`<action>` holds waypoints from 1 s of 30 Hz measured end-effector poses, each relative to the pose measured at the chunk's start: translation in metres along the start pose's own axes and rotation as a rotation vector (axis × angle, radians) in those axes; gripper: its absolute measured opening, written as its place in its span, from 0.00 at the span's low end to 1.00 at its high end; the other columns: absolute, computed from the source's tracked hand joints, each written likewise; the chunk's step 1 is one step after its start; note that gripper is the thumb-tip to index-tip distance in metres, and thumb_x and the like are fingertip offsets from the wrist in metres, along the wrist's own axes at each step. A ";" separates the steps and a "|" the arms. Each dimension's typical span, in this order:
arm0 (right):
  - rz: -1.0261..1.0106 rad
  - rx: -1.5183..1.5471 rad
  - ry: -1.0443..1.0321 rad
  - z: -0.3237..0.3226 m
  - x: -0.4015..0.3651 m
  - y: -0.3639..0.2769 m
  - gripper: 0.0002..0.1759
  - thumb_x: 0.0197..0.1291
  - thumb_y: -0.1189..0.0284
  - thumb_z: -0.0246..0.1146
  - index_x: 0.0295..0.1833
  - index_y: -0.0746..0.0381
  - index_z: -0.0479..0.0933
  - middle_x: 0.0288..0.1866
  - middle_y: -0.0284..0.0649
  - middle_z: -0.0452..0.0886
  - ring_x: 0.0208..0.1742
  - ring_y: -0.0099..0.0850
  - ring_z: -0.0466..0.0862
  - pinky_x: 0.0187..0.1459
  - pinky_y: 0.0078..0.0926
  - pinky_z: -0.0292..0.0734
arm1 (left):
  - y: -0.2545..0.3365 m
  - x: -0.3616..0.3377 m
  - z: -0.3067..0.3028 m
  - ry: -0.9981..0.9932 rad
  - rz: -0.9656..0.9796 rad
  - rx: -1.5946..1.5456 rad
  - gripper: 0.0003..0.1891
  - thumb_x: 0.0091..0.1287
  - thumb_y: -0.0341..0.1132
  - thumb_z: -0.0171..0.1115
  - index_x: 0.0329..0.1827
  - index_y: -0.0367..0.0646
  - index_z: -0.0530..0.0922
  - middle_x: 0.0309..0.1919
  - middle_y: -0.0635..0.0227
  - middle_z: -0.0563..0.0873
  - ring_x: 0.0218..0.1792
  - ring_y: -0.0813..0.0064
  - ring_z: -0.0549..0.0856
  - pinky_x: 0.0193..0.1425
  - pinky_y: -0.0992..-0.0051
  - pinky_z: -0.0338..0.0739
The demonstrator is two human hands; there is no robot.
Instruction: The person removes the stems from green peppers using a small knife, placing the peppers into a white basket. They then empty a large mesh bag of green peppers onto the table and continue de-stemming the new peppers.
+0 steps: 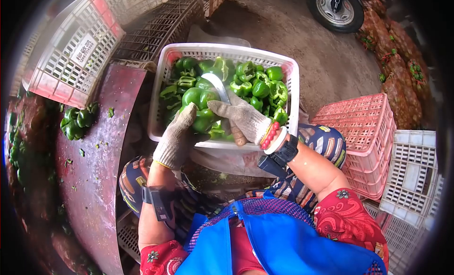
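Observation:
My left hand (pixel 176 134), in a grey knit glove, is closed on a green bell pepper (pixel 193 98) above the near side of a white plastic crate (pixel 161 85). My right hand (pixel 243 118), gloved as well, grips a curved knife (pixel 218 85); part of its wooden handle (pixel 238 134) shows below the palm. The blade curves up and left, over the peppers and apart from the left glove. Inside the crate lie many green bell peppers (pixel 260 89), several of them cut open. My fingertips on the far side of the held pepper are hidden.
On my left, a red board (pixel 101 166) carries a few green peppers (pixel 75 123) and scraps, with a white crate (pixel 78 52) at its far end. Stacked pink crates (pixel 354 119) and white crates (pixel 411 156) stand right. A wheel (pixel 335 10) rests on the ground beyond.

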State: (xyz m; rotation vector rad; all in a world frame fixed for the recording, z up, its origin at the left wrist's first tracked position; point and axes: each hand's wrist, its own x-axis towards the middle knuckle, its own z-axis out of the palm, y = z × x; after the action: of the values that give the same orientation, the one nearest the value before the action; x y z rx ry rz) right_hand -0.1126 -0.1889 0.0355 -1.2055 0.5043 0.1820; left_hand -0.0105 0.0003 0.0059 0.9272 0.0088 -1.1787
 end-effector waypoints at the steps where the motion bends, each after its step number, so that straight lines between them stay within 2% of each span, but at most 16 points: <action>1: -0.011 0.039 0.021 0.001 0.002 0.006 0.37 0.72 0.50 0.69 0.74 0.62 0.66 0.39 0.41 0.81 0.06 0.25 0.67 0.05 0.24 0.58 | -0.001 -0.001 0.003 0.000 0.026 0.000 0.32 0.81 0.51 0.59 0.82 0.44 0.66 0.72 0.57 0.79 0.70 0.58 0.80 0.76 0.54 0.74; 3: -0.036 0.111 0.055 0.009 0.003 0.018 0.35 0.72 0.51 0.69 0.72 0.61 0.67 0.38 0.41 0.82 0.07 0.25 0.69 0.05 0.24 0.60 | 0.000 -0.005 0.010 0.000 0.089 0.000 0.32 0.81 0.49 0.60 0.82 0.44 0.65 0.73 0.57 0.78 0.72 0.58 0.79 0.81 0.52 0.71; 6: -0.119 0.145 0.183 0.025 -0.001 0.029 0.33 0.72 0.52 0.69 0.70 0.61 0.67 0.37 0.42 0.80 0.05 0.25 0.66 0.04 0.24 0.57 | -0.003 -0.003 0.013 0.042 0.131 -0.086 0.31 0.76 0.39 0.67 0.78 0.42 0.68 0.68 0.61 0.80 0.68 0.65 0.80 0.71 0.54 0.80; 7: -0.034 0.038 0.148 0.019 -0.005 0.024 0.35 0.71 0.51 0.69 0.72 0.60 0.68 0.43 0.45 0.83 0.18 0.32 0.82 0.18 0.30 0.79 | -0.006 -0.001 0.009 0.046 0.136 -0.137 0.29 0.75 0.38 0.68 0.76 0.41 0.70 0.66 0.60 0.81 0.67 0.65 0.81 0.70 0.55 0.80; 9: -0.283 -0.179 0.267 0.019 0.010 0.047 0.38 0.71 0.51 0.70 0.75 0.60 0.67 0.52 0.47 0.85 0.39 0.38 0.88 0.40 0.35 0.85 | -0.022 0.008 -0.017 -0.038 0.249 0.079 0.28 0.74 0.36 0.68 0.74 0.40 0.72 0.64 0.60 0.83 0.65 0.64 0.82 0.71 0.57 0.80; 10: -0.412 -0.287 0.324 0.023 0.014 0.046 0.39 0.70 0.51 0.71 0.77 0.60 0.67 0.56 0.48 0.86 0.50 0.42 0.91 0.51 0.37 0.88 | -0.020 0.007 -0.015 -0.049 0.234 0.072 0.28 0.74 0.36 0.69 0.75 0.40 0.72 0.64 0.60 0.83 0.65 0.63 0.83 0.72 0.57 0.79; 11: -0.399 -0.347 0.311 0.022 0.013 0.044 0.41 0.70 0.52 0.71 0.79 0.60 0.66 0.60 0.49 0.85 0.58 0.43 0.87 0.58 0.38 0.83 | -0.017 0.006 -0.014 -0.061 0.220 0.065 0.28 0.73 0.36 0.69 0.75 0.40 0.72 0.65 0.60 0.83 0.65 0.62 0.83 0.73 0.57 0.78; 13: -0.371 -0.467 0.287 0.017 0.007 0.032 0.44 0.68 0.53 0.73 0.82 0.59 0.65 0.68 0.49 0.83 0.73 0.45 0.80 0.73 0.39 0.74 | -0.006 -0.003 -0.006 -0.025 0.044 -0.184 0.31 0.73 0.38 0.69 0.77 0.41 0.71 0.68 0.59 0.83 0.68 0.59 0.83 0.78 0.56 0.75; 16: -0.456 -0.711 0.105 -0.004 0.007 0.011 0.46 0.70 0.55 0.72 0.84 0.62 0.60 0.67 0.50 0.84 0.67 0.33 0.85 0.67 0.33 0.79 | 0.010 -0.010 0.015 -0.065 0.096 -0.124 0.32 0.70 0.35 0.73 0.75 0.36 0.71 0.62 0.60 0.84 0.63 0.64 0.84 0.71 0.61 0.80; 17: -0.540 -0.744 0.125 -0.005 0.004 0.008 0.46 0.66 0.61 0.72 0.84 0.63 0.60 0.64 0.58 0.85 0.63 0.49 0.87 0.65 0.40 0.81 | 0.011 -0.009 0.015 0.000 0.130 -0.043 0.36 0.68 0.37 0.75 0.76 0.36 0.69 0.62 0.59 0.84 0.62 0.64 0.85 0.70 0.61 0.80; 20: -0.441 -0.981 0.214 0.006 -0.016 -0.004 0.44 0.67 0.68 0.67 0.84 0.68 0.58 0.53 0.58 0.87 0.51 0.52 0.90 0.57 0.47 0.84 | 0.011 -0.003 0.015 0.210 0.174 0.251 0.48 0.61 0.42 0.82 0.81 0.36 0.63 0.62 0.56 0.85 0.62 0.64 0.85 0.69 0.65 0.80; 21: -0.568 -1.053 0.215 0.006 -0.014 0.005 0.45 0.66 0.71 0.63 0.85 0.71 0.54 0.46 0.57 0.87 0.41 0.54 0.89 0.48 0.53 0.83 | 0.012 -0.001 0.013 0.286 0.152 0.388 0.53 0.59 0.43 0.84 0.82 0.36 0.61 0.63 0.56 0.85 0.61 0.64 0.86 0.68 0.66 0.80; 23: -0.595 -1.199 0.233 0.005 -0.009 0.018 0.47 0.66 0.69 0.62 0.86 0.71 0.51 0.46 0.57 0.87 0.39 0.54 0.88 0.46 0.53 0.83 | 0.009 0.004 0.007 0.396 0.149 0.645 0.62 0.52 0.50 0.88 0.85 0.35 0.58 0.63 0.53 0.86 0.59 0.66 0.87 0.66 0.69 0.80; 26: -0.558 -1.323 0.251 0.007 -0.006 0.023 0.50 0.66 0.68 0.61 0.87 0.72 0.46 0.47 0.57 0.87 0.36 0.53 0.88 0.41 0.54 0.82 | 0.004 0.007 0.008 0.393 0.072 0.736 0.49 0.62 0.37 0.82 0.83 0.37 0.60 0.64 0.63 0.83 0.60 0.71 0.84 0.69 0.71 0.78; 28: -0.516 -1.372 0.259 0.009 -0.008 0.021 0.50 0.65 0.69 0.61 0.87 0.73 0.45 0.48 0.57 0.87 0.37 0.52 0.88 0.40 0.54 0.83 | 0.002 0.008 0.007 0.391 0.071 0.714 0.50 0.62 0.37 0.82 0.83 0.38 0.60 0.63 0.62 0.83 0.60 0.71 0.84 0.68 0.71 0.79; 30: -0.364 -1.402 0.259 0.016 -0.010 0.017 0.52 0.62 0.71 0.63 0.87 0.73 0.44 0.58 0.65 0.83 0.40 0.57 0.89 0.44 0.55 0.84 | 0.001 0.009 0.008 0.386 0.073 0.694 0.50 0.62 0.38 0.82 0.84 0.38 0.59 0.63 0.61 0.83 0.59 0.71 0.85 0.66 0.70 0.80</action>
State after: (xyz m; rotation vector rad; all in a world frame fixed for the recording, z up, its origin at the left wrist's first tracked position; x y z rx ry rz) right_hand -0.1232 -0.1668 0.0302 -2.6890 0.3333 0.0417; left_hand -0.0092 -0.0122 0.0077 1.7432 -0.1291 -0.9225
